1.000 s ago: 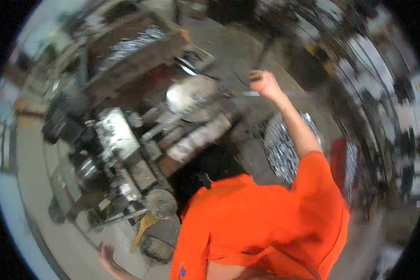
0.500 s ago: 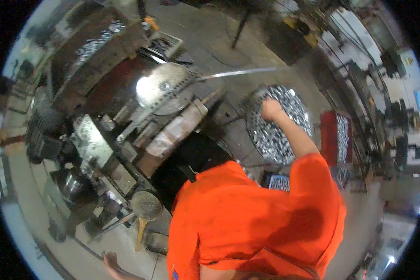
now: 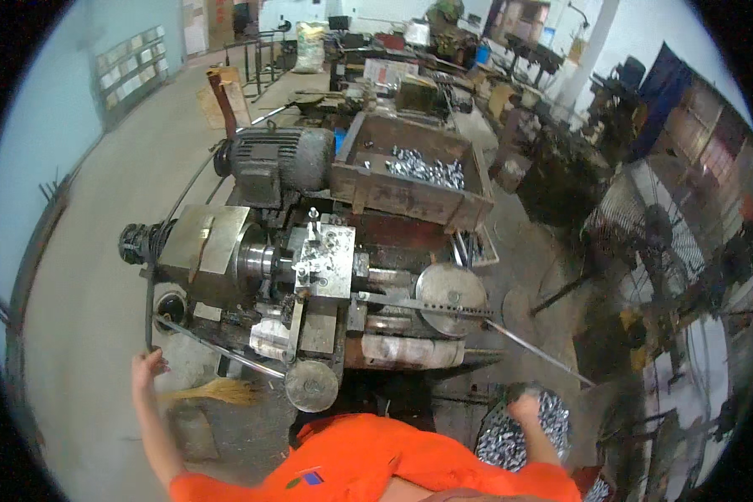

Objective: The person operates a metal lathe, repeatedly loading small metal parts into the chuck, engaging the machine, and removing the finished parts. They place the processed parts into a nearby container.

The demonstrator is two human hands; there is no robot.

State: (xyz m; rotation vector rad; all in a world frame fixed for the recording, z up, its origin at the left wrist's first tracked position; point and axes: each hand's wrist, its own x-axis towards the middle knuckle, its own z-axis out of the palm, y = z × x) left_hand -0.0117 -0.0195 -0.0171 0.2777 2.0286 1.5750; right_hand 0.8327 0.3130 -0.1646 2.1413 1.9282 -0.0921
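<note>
Steel lathe, hands low at either side

Grey lathe (image 3: 309, 276) now fills the middle of the view, motor (image 3: 276, 159) behind it; half a second ago seen more steeply from above, so head lifted since. Wooden crate (image 3: 410, 171) of shiny parts beyond. Orange coverall (image 3: 376, 464) at the lower edge. Perforated basket (image 3: 527, 427) of metal pieces lower right, just beside the machine. Right hand (image 3: 525, 407) dropped from the raised reach of a second ago, now over the basket; grip looks closed, on what cannot be told. Left hand (image 3: 146, 366) beside a slanting rod (image 3: 226, 356), fingers apart, empty.
</note>
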